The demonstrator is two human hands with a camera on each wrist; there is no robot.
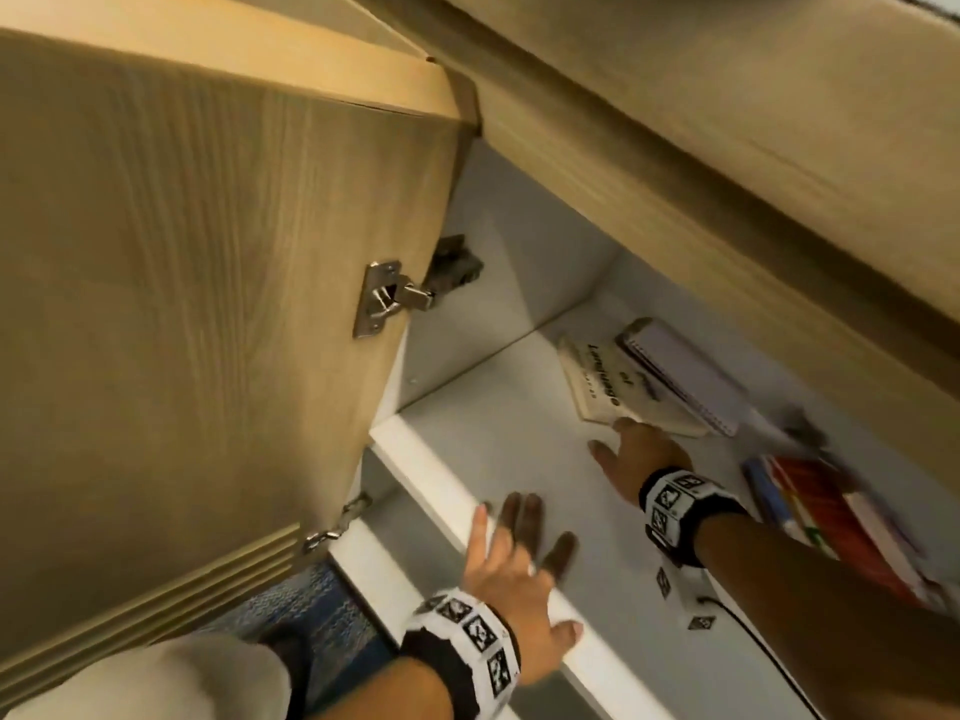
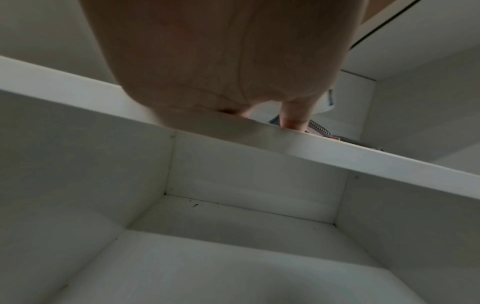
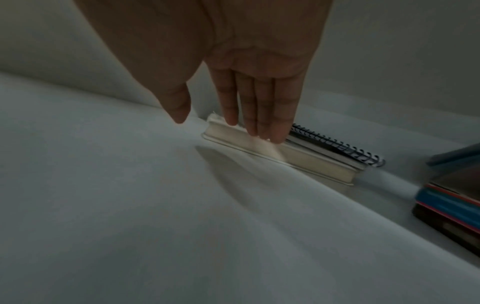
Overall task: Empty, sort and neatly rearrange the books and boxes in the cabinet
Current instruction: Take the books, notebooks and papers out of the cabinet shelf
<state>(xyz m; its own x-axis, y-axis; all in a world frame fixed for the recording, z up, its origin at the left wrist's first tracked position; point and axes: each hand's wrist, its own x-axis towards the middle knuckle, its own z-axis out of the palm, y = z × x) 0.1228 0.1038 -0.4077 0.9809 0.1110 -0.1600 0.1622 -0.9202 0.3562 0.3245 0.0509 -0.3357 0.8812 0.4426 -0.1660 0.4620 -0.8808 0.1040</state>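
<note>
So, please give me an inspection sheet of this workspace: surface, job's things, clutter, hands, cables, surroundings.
Surface: white shelf, mostly bare.
Job's things: cream book lying flat, spiral notebook on top; coloured stack at the right, blurred.
Clutter: nothing seen.
Grips: right hand open, fingers at the book's edge; left hand open, over the shelf's front edge.
Cables: black cable from the right wristband.
Surroundings: open wooden door, hinge.

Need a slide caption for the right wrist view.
Open right hand reaching the cream book under a spiral notebook.
</note>
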